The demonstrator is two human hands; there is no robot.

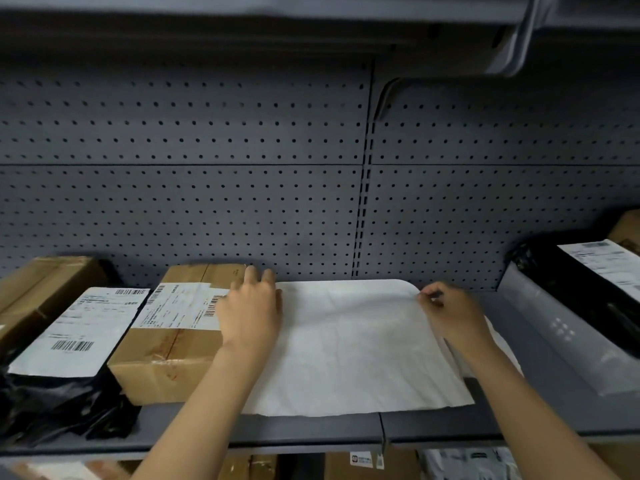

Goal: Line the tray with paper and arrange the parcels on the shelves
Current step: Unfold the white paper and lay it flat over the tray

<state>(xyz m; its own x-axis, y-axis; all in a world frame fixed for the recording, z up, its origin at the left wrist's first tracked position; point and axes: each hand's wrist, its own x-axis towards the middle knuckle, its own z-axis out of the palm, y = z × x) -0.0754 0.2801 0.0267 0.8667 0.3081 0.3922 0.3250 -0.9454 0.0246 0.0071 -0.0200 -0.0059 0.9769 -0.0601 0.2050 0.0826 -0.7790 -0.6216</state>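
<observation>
A white sheet of paper lies flat on the grey shelf, covering its middle. My left hand rests palm down on the paper's far left corner, fingers spread, touching the side of a cardboard box with a white label. My right hand pinches the paper's far right edge between thumb and fingers. Whether a tray lies under the paper cannot be seen.
A black bag parcel with a white label lies left of the box, with another cardboard box behind it. A grey and black bag parcel leans at the right. A pegboard wall backs the shelf. More parcels sit below.
</observation>
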